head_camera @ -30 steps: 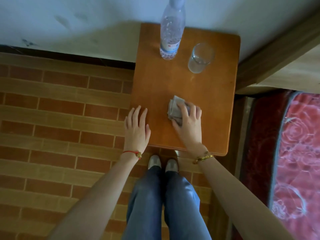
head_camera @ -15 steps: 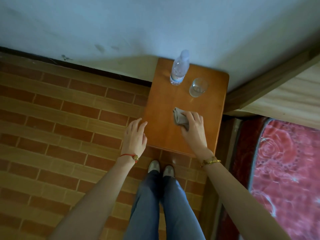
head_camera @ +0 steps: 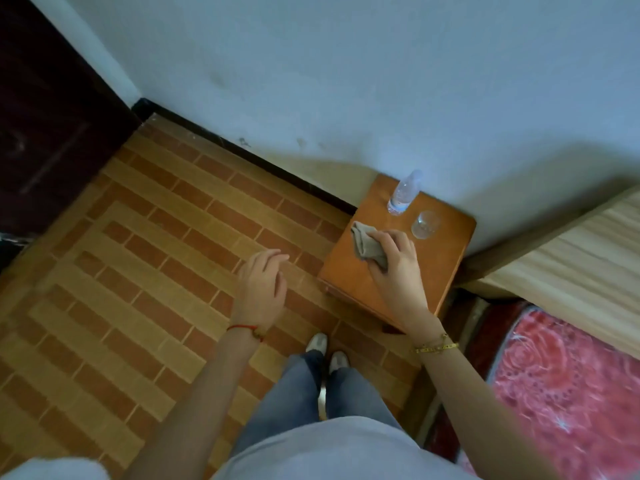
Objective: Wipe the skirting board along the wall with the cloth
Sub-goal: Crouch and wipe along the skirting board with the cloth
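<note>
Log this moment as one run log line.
stage: cloth pickup | right hand: grips cloth over small table | left hand: free, above floor | skirting board: not yet wiped

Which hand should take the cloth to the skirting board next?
Right. The right hand already grips the cloth above the side table; the left hand is empty over the floor, nearer the skirting board.

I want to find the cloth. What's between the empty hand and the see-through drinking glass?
In the head view, the grey cloth, gripped by the right hand, lies between the left hand and the clear glass.
</note>
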Available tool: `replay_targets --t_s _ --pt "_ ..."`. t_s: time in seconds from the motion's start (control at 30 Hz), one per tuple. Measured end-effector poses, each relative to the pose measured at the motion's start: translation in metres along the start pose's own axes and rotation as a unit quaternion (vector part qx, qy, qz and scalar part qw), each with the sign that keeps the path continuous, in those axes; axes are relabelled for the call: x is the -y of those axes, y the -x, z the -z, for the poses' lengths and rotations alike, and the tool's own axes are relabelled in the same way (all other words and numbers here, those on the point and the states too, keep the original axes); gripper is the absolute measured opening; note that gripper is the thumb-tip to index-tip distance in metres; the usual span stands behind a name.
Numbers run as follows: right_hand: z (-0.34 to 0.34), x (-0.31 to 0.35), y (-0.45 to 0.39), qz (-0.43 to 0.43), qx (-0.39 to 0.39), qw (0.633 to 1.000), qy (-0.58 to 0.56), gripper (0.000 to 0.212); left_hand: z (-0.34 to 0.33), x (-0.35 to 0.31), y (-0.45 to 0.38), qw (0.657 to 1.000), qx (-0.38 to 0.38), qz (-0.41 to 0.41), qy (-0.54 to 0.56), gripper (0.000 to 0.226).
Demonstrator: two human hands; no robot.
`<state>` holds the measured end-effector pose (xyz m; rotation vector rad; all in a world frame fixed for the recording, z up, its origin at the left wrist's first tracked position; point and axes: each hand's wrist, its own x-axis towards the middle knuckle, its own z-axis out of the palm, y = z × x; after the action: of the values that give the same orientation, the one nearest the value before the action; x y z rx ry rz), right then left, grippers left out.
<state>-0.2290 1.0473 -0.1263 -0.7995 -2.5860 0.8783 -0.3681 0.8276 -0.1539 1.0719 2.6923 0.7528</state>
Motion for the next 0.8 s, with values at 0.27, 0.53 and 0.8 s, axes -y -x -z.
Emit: replay_targets --t_s 0.27,0.53,0.8 --pt "-0.026 0.077 0.01 0.099 0.059 0.993 -0.039 0.046 0.06 0.023 0.086 0.988 -0.084 0.127 0.009 0.032" --pt "-0.113 0.182 0.011 0.224 0.171 0.959 -0.025 0.045 0.116 0.098 0.176 0.948 -0.174 0.267 0.015 0.033" --pt "-0.232 0.334 0.028 0.284 0.259 0.921 -0.06 0.048 0.199 0.214 0.275 0.897 -0.243 0.368 -0.02 0.033"
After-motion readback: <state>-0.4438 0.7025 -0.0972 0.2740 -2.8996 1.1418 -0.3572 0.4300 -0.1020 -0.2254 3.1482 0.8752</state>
